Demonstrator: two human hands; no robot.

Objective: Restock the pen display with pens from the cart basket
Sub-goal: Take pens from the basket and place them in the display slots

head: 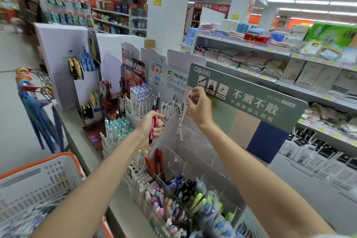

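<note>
My left hand (151,126) grips a few red and black pens (154,120) upright in front of the pen display (174,121). My right hand (199,105) pinches two or three white pens (182,120) that hang down over the display's row of white pens (170,107). The white cart basket (38,177) with an orange rim sits at the lower left, and several white and blue pens (25,216) lie in it.
More pen stands fill the counter: white-and-purple pens (140,95), teal-capped pens (117,129), red pens (157,162), and clear bins of mixed pens (181,199) in front. A green signboard (249,102) stands at the right. Towel shelves (251,60) lie beyond. Umbrellas (38,116) hang left.
</note>
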